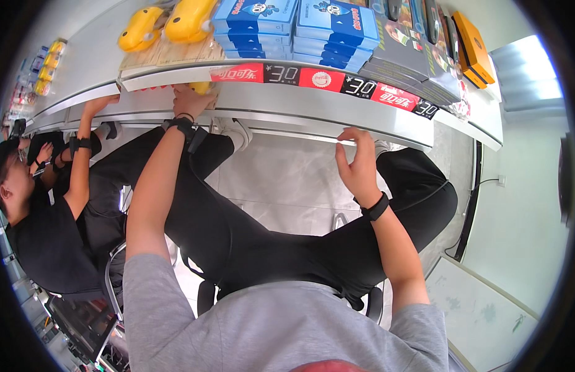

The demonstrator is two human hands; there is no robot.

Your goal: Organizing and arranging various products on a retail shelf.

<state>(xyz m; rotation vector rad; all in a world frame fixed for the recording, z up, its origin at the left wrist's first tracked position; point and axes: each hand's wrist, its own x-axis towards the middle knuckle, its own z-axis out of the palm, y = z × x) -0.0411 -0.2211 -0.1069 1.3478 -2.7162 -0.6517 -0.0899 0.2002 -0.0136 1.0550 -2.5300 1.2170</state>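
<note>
My left hand (191,103) reaches in under the front edge of the upper shelf (166,78). Its curled fingers are around a small yellow packaged item (200,87), mostly covered by the hand and the shelf edge. My right hand (360,163) hangs in the air in front of the lower shelf (334,123), thumb and fingers apart, with nothing in it. Above the left hand, two yellow car-shaped toys on cards (187,22) lie on the upper shelf. Stacked blue boxes (255,23) stand to their right.
Dark grey boxes (399,60) and orange boxes (473,44) fill the upper shelf's right end. Red and black label strips (321,80) line its front. On my left, a seated person (50,223) reaches to the same shelving. A cable (478,186) runs along the right wall.
</note>
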